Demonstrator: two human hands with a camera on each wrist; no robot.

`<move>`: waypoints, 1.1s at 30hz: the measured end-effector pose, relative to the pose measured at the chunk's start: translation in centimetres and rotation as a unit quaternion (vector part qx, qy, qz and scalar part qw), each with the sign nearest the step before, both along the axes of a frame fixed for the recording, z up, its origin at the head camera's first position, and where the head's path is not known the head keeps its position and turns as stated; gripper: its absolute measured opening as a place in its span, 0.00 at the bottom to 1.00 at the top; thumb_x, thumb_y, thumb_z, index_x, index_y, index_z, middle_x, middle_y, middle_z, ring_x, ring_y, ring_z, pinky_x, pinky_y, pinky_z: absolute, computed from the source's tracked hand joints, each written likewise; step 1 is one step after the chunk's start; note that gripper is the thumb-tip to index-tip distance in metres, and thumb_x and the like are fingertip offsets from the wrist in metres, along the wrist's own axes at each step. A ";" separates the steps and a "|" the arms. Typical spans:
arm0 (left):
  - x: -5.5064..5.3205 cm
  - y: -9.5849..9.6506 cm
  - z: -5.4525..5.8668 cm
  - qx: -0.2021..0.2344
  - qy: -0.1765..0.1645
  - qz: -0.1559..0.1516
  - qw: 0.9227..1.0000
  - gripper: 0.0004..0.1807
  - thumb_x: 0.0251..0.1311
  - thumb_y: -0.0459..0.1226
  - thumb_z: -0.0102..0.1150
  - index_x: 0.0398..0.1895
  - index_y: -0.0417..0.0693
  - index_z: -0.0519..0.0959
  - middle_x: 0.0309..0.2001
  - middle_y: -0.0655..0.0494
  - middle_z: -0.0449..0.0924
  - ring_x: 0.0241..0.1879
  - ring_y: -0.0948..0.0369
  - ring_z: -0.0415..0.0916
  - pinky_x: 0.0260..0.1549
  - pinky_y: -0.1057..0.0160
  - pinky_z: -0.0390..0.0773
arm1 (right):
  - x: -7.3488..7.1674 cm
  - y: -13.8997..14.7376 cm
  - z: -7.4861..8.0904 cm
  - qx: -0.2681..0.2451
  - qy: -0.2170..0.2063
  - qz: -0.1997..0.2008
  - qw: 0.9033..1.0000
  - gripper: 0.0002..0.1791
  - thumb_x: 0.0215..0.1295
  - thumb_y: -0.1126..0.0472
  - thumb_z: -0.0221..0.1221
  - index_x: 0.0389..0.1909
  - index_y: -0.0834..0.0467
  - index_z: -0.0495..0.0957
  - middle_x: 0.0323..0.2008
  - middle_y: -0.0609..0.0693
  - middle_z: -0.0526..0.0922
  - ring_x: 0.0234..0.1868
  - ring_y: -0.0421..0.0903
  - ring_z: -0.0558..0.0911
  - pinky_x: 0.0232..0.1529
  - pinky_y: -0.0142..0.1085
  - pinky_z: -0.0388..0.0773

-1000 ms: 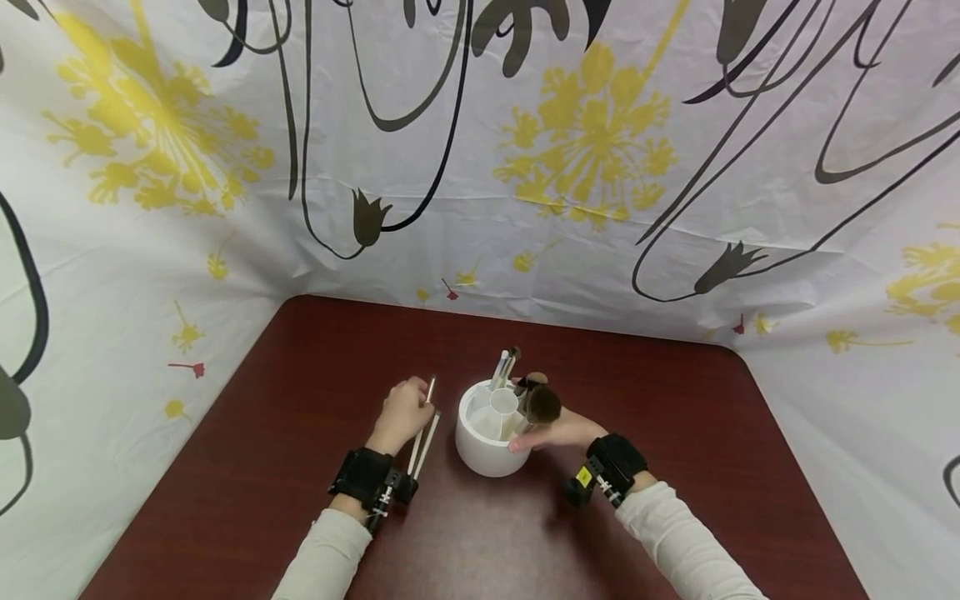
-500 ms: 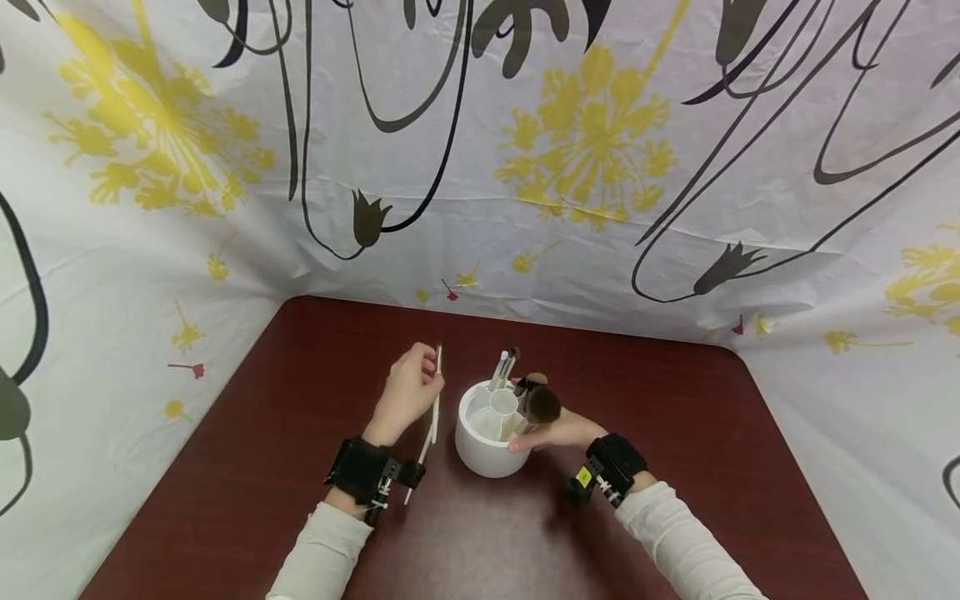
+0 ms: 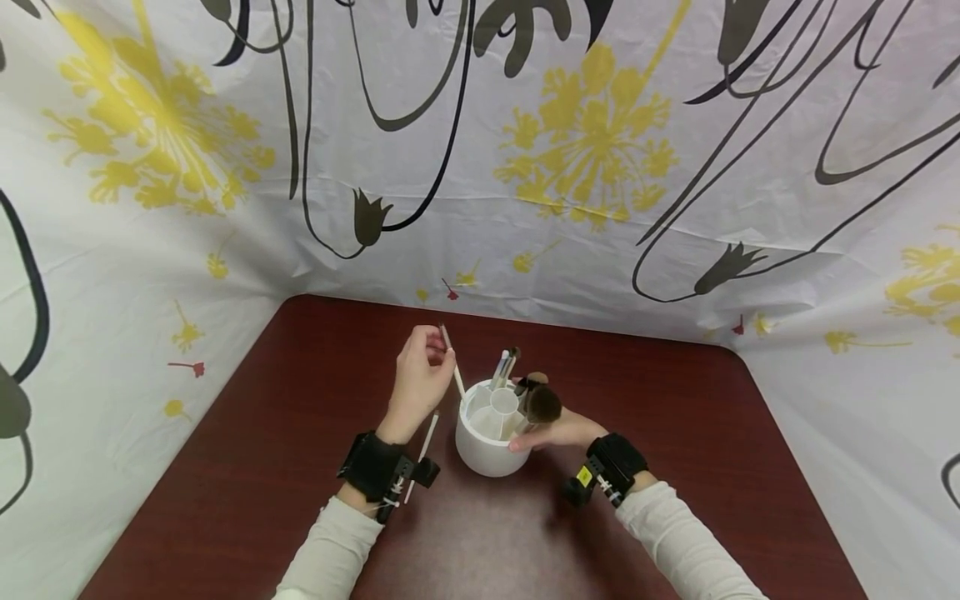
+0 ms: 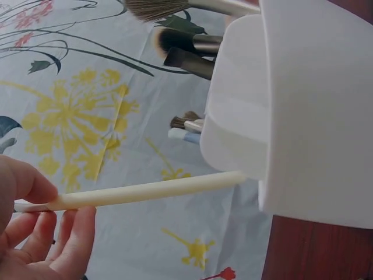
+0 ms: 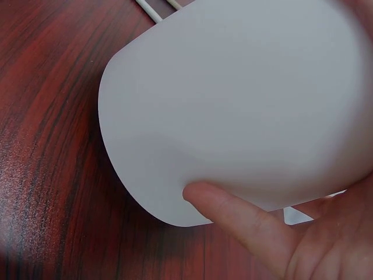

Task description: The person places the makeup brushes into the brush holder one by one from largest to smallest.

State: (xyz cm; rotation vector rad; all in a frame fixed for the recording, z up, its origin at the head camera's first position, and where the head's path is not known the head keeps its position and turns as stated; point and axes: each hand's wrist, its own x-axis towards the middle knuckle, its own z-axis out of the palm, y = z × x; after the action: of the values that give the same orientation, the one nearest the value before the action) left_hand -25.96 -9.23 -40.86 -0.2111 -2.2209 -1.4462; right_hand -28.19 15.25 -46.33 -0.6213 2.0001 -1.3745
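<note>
My left hand (image 3: 420,382) pinches a slim brush (image 3: 455,371) between thumb and fingers. Seen from the left wrist, its cream handle (image 4: 145,191) slants out of the fingers, the plain end at the rim of a white round brush holder (image 4: 317,111). The brush's tip is mostly hidden by the fingers. In the head view the holder (image 3: 486,455) stands upright on the table, divided into compartments. My right hand (image 3: 567,429) grips its right side; in the right wrist view the thumb (image 5: 233,214) presses on the wall.
Several makeup brushes stand in the holder: fluffy dark ones (image 3: 543,406) at the right, thin ones (image 3: 503,367) at the back. One thin pale stick (image 3: 423,450) lies on the brown table (image 3: 675,442), left of the holder. A patterned cloth (image 3: 450,183) hangs behind.
My left hand has lifted the brush from beside the other pale stick and moved up and right, its handle end coming to the holder. My right hand and the holder stay put.
</note>
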 end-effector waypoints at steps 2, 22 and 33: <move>-0.1 0.2 -0.2 0.008 -0.003 -0.002 1.000 0.13 0.54 0.28 0.54 0.42 0.38 0.67 0.36 0.45 0.71 0.33 0.55 0.76 0.30 0.61 0.79 | -0.1 0.1 -0.1 0.000 -0.005 0.001 1.000 0.54 0.42 0.48 0.69 0.67 0.59 0.50 0.56 0.63 0.67 0.48 0.52 0.74 0.41 0.51 0.75; -0.9 1.5 -4.0 0.010 -0.032 0.004 0.999 0.13 0.53 0.27 0.55 0.41 0.37 0.67 0.36 0.45 0.71 0.33 0.55 0.76 0.31 0.62 0.80 | 0.0 0.0 0.2 0.001 -0.003 0.001 1.000 0.52 0.44 0.51 0.69 0.67 0.58 0.50 0.57 0.61 0.66 0.50 0.52 0.73 0.42 0.50 0.76; -0.7 2.0 -5.6 -0.033 -0.041 -0.019 0.998 0.12 0.52 0.26 0.54 0.41 0.38 0.68 0.36 0.46 0.71 0.34 0.55 0.76 0.30 0.66 0.79 | -0.2 0.1 0.1 0.007 -0.017 0.011 1.000 0.58 0.42 0.44 0.69 0.69 0.58 0.44 0.54 0.63 0.69 0.48 0.52 0.76 0.43 0.52 0.75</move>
State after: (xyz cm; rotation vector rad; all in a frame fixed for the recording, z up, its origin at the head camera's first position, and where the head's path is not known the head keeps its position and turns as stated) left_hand -26.67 -7.21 -46.48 -0.2203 -2.3448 -1.4276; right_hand -28.35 15.39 -46.25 -0.6073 1.9694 -1.3476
